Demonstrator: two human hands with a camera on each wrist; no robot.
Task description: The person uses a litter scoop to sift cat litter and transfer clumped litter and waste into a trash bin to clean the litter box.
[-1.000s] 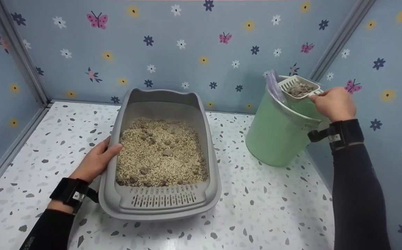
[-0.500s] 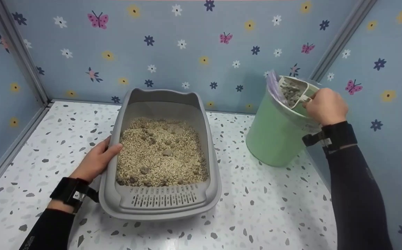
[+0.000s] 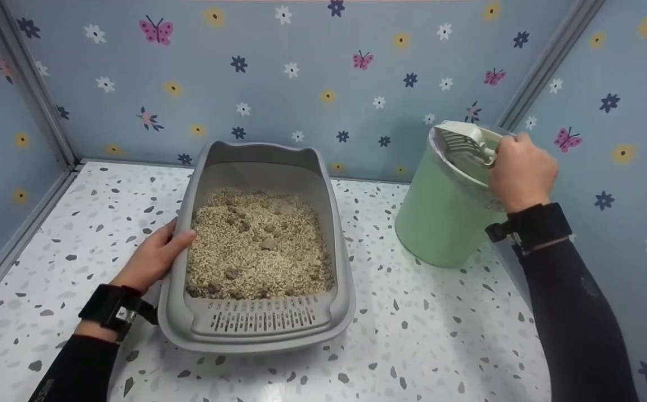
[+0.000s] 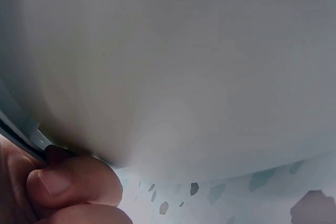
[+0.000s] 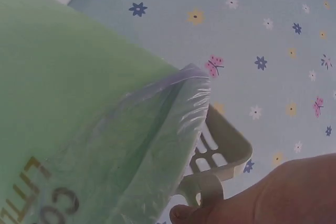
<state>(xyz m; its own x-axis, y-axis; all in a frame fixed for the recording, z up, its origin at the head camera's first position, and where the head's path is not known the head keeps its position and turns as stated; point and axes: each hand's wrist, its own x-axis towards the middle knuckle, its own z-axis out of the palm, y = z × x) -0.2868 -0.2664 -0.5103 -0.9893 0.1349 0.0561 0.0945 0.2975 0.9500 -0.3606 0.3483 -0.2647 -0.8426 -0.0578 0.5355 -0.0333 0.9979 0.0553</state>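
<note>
My right hand (image 3: pixel 524 170) grips the handle of a pale slotted litter scoop (image 3: pixel 463 138), tipped over at the mouth of a green bin (image 3: pixel 441 215). No litter shows on the side of the scoop facing me. In the right wrist view the scoop (image 5: pixel 223 148) appears beyond the bin's liner edge. My left hand (image 3: pixel 153 257) holds the left rim of a grey litter box (image 3: pixel 346 290), thumb over the rim; in the left wrist view curled fingers (image 4: pixel 79 182) show under it. Tan litter (image 3: pixel 267 268) with several darker clumps lies inside the box.
A thin plastic liner (image 5: pixel 163 129) folds over the bin's rim. White speckled floor (image 3: pixel 396 335) runs beneath both containers. Blue flowered panels (image 3: pixel 279 67) rise behind and at both sides, the right one (image 3: pixel 631 184) close to my right arm.
My right hand has lowered and turned the scoop from level to tipped over the bin; the clumps it carried are out of sight. My left hand and the litter box have stayed put.
</note>
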